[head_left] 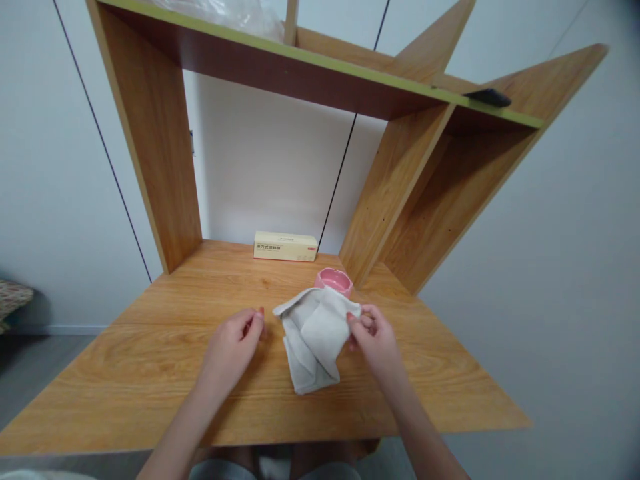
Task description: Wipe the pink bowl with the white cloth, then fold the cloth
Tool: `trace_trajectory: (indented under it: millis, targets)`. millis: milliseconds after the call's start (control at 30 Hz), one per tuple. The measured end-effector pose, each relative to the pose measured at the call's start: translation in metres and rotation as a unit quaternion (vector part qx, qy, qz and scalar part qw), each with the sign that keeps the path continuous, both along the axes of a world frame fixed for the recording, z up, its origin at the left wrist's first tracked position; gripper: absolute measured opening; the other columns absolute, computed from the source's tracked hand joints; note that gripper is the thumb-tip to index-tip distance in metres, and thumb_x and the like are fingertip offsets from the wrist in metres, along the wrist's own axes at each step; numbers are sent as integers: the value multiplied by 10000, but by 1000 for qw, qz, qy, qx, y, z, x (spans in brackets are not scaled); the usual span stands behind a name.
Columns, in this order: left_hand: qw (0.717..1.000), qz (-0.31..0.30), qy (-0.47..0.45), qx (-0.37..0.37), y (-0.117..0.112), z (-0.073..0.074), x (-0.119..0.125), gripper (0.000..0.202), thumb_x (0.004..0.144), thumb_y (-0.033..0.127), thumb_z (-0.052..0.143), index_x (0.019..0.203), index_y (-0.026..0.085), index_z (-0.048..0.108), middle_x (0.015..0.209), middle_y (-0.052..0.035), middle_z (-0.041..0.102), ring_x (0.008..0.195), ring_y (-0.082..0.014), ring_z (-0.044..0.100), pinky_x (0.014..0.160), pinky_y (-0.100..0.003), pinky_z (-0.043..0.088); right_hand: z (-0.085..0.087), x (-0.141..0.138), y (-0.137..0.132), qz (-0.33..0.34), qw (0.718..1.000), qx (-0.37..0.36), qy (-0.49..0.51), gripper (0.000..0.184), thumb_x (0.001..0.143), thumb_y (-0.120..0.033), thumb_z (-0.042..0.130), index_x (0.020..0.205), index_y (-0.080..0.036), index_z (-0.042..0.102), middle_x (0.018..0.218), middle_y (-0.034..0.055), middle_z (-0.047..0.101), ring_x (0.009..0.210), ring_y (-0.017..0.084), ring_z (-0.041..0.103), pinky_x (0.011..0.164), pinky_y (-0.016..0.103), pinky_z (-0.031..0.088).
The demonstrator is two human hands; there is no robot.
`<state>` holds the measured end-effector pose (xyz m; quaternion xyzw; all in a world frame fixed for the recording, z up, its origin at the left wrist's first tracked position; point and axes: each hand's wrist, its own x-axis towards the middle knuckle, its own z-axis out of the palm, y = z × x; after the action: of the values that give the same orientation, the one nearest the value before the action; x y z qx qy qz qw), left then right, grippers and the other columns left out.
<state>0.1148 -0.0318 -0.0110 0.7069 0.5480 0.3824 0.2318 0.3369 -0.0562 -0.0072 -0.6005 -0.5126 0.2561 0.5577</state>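
A crumpled white cloth (pixel 313 340) lies on the wooden desk (pixel 150 373) in front of me. My right hand (pixel 374 340) pinches the cloth's right edge between thumb and fingers. My left hand (pixel 233 347) hovers just left of the cloth with fingers loosely curled, thumb and fingertips close together, holding nothing I can see. A pink bowl (pixel 334 280) stands right behind the cloth, partly hidden by it.
A cream box with a red stripe (pixel 285 246) lies at the back of the desk against the wall. Wooden shelf uprights (pixel 155 147) rise left and right. A dark flat object (pixel 487 97) rests on the upper shelf at right, clear plastic at top left.
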Motion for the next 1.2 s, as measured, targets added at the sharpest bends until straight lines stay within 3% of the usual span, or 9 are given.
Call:
trace_trajectory:
  millis: [133, 300, 467, 567, 800, 1000, 1100, 1200]
  targets:
    - [991, -82, 93, -41, -6, -22, 29, 271, 808, 337, 352, 749, 177, 561, 813, -69, 618, 793, -198, 559, 718, -297, 394, -6, 59, -19, -65, 995, -79, 10, 302, 612, -484, 524, 715, -223, 412, 426, -57, 481, 342, 121, 455, 372, 248, 393]
    - [987, -95, 122, -46, -18, -39, 58, 359, 783, 439, 424, 963, 152, 541, 985, -116, 564, 963, -252, 504, 849, -359, 365, -39, 112, -37, -100, 979, -172, -33, 260, 631, -457, 503, 707, -221, 424, 424, -40, 490, 362, 145, 468, 368, 264, 388]
    - [983, -108, 136, -52, -28, -35, 59, 442, 731, 394, 508, 1109, 166, 490, 1112, -114, 501, 1018, -264, 459, 892, -383, 338, -59, 140, -43, -174, 965, -96, -172, 323, 642, -395, 527, 878, -176, 505, 622, 9, 575, 579, 174, 568, 584, 303, 452]
    - [977, -145, 139, -69, -31, -36, 59, 459, 683, 301, 549, 1127, 203, 490, 1162, -96, 472, 1069, -264, 434, 918, -379, 328, -61, 145, -37, -161, 963, -106, -186, 449, 674, -405, 525, 1036, -142, 488, 683, 16, 574, 638, 176, 579, 635, 306, 449]
    - [981, -152, 73, -100, -23, -42, 54, 479, 612, -13, 412, 1016, 208, 547, 1011, -66, 526, 971, -164, 513, 855, -271, 396, -63, 126, -21, -72, 962, -160, -210, 389, 645, -244, 504, 1018, -138, 518, 553, -59, 447, 520, 140, 481, 512, 250, 372]
    - [987, -31, 148, -62, -14, -34, -19, 361, 658, 70, 426, 942, 204, 602, 927, -58, 553, 905, -197, 537, 846, -328, 413, -53, 79, -20, 48, 950, -149, -271, 277, 677, -201, 484, 939, -165, 568, 591, -36, 484, 557, 134, 478, 550, 249, 378]
    - [966, 28, 253, -49, -16, -32, -51, 390, 618, 109, 468, 951, 228, 632, 965, -61, 565, 878, -234, 534, 836, -380, 408, -39, 46, -15, 61, 933, -97, -341, 220, 731, -236, 512, 930, -183, 589, 713, 16, 557, 700, 164, 519, 673, 286, 410]
    - [947, 46, 316, -31, -20, -31, -64, 419, 619, 147, 497, 1001, 253, 633, 1071, -68, 554, 910, -263, 513, 826, -406, 397, -27, 15, -8, 96, 905, -73, -408, 179, 755, -248, 541, 913, -190, 602, 848, 54, 598, 833, 194, 523, 750, 311, 407]
